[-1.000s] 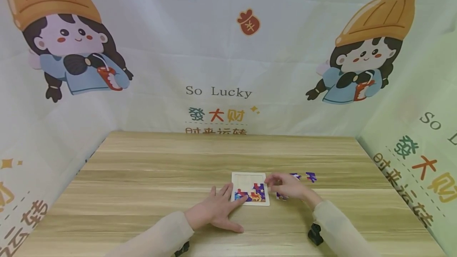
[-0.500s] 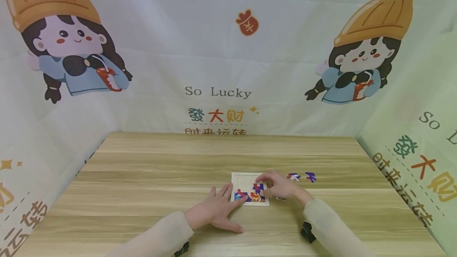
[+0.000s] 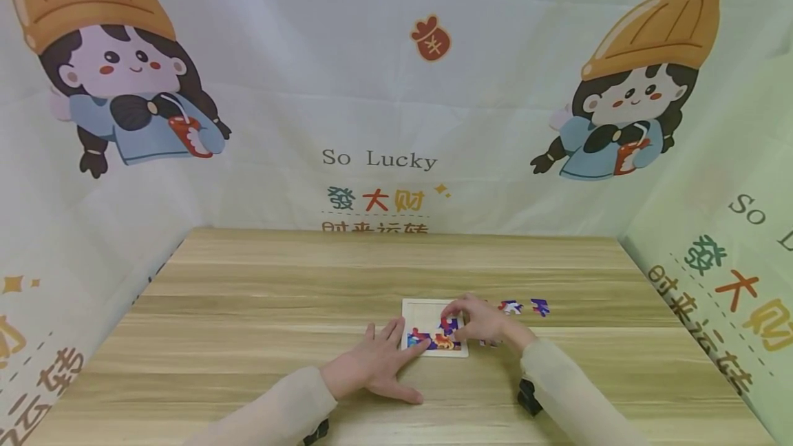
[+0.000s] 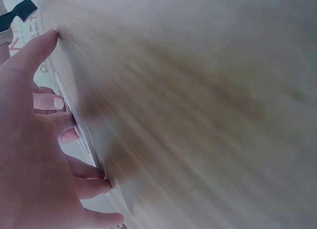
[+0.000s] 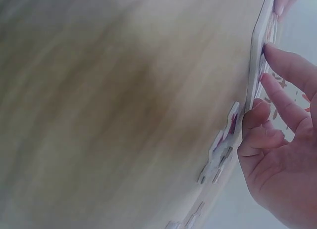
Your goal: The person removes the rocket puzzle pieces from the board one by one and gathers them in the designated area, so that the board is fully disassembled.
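Note:
A white-rimmed puzzle tray (image 3: pixel 427 301) lies on the table, its lower part filled with purple, red and yellow pieces. Across its lower left my left hand (image 3: pixel 374 363) spreads its straight fingers, one fingertip resting on the pieces. The left wrist view shows those fingers along the edge of the tray (image 4: pixel 81 127). Over the tray's right side, my right hand (image 3: pixel 486 320) pinches a purple-and-red puzzle piece (image 3: pixel 447 327) between thumb and index finger. Its other fingers curl beside the tray in the right wrist view. The fingers partly cover this piece.
Right of the tray lie loose puzzle pieces: a white-and-purple one (image 3: pixel 512 307), a purple one (image 3: pixel 540 307) and others partly hidden below the right hand (image 3: pixel 491 343). A printed cloth (image 3: pixel 384 88) hangs behind the wooden table (image 3: pixel 279 281).
My right hand has moved left from the tray's right edge onto the piece at its right side. The left hand has stayed put.

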Demonstrator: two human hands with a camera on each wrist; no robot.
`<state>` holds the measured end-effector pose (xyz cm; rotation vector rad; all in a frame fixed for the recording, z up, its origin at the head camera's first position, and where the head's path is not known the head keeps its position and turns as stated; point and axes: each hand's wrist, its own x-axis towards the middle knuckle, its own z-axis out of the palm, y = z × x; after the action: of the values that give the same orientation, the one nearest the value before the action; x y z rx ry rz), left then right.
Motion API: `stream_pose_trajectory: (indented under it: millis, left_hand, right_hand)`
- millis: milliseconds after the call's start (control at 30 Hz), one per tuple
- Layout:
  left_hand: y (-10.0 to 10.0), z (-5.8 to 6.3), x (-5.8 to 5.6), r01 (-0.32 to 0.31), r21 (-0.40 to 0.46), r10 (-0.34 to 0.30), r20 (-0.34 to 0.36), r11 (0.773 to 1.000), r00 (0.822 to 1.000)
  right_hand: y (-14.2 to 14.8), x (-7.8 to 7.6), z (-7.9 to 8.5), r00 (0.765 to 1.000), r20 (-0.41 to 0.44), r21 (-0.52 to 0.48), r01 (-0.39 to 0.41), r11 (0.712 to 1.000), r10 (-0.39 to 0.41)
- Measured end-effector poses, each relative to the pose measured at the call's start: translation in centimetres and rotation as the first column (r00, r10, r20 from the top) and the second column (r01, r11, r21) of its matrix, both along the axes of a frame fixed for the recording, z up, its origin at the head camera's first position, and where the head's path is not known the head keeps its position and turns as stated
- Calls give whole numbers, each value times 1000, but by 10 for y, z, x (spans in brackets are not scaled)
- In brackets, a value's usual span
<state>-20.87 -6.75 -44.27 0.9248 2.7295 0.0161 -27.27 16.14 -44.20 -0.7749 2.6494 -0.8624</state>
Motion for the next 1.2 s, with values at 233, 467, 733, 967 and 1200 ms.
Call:
stream_pose_trajectory:
  millis: [233,467,733,967,1200]
  left_hand:
    - [0,0,0,-3,1,3,0,1000,1000]
    - [0,0,0,-6,5,6,9,1000,1000]
    - [0,-2,-1,-12,2,12,29,1000,1000]
    - [0,-2,-1,-12,7,12,14,1000,1000]
    - [0,-1,0,-5,19,5,18,1000,1000]
  right_hand:
    - [-4,-2,1,999,27,22,20,1000,-21]
    - [-7,-3,1,998,63,-52,-8,999,11]
    - [-3,-2,-3,999,28,-90,-44,995,47]
    - [2,-3,-4,999,11,-146,-48,988,51]
    - [8,-4,-1,992,126,-235,51,971,-21]
